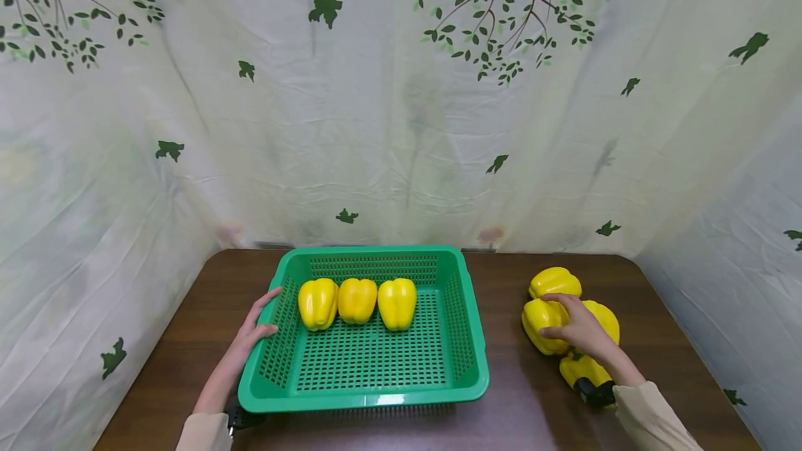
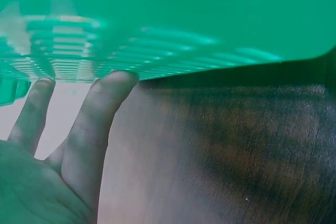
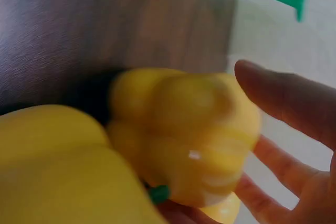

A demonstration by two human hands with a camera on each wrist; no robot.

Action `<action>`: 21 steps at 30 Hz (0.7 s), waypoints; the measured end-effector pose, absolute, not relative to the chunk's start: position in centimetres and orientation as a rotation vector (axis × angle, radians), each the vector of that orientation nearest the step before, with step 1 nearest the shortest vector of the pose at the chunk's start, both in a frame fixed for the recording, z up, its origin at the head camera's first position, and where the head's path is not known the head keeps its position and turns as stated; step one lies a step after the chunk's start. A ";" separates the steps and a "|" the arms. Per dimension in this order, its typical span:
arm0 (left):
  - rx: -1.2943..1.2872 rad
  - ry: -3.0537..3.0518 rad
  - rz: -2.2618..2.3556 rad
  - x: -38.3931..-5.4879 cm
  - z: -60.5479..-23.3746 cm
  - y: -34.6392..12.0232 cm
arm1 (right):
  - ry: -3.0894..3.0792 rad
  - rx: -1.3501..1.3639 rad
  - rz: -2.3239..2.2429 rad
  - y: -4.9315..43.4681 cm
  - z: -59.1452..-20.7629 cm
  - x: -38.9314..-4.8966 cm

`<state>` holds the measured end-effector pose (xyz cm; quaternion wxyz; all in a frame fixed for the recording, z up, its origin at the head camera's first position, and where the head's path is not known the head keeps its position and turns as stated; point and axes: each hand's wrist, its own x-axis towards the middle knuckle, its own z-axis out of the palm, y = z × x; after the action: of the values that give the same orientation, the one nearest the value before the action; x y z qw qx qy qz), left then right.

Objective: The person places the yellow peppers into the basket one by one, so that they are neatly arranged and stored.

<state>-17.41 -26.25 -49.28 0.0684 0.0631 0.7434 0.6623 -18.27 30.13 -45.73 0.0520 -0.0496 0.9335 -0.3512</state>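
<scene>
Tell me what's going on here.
A person is handling yellow bell peppers at a brown table. The right hand has its fingers around one yellow pepper on the right side; whether it is off the table, I can't tell. The other peppers there sit close around it. The left hand rests against the left side of a green basket, where three peppers stand in a row toward the back.
</scene>
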 end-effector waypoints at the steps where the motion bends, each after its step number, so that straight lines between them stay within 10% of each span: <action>1: 0.181 2.235 1.990 -17.4 -49.3 -26.3 | 2.842 -0.152 -1.056 30.0 -45.9 -18.4; 21: 0.191 2.233 1.996 -17.5 -49.3 -26.4 | 2.886 -0.205 -1.131 27.3 -45.9 -18.9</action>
<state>-17.46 -26.38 -49.35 0.0701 0.0633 0.7422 0.6635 -18.94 27.31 -45.87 0.0176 -0.0659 0.9289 -0.3639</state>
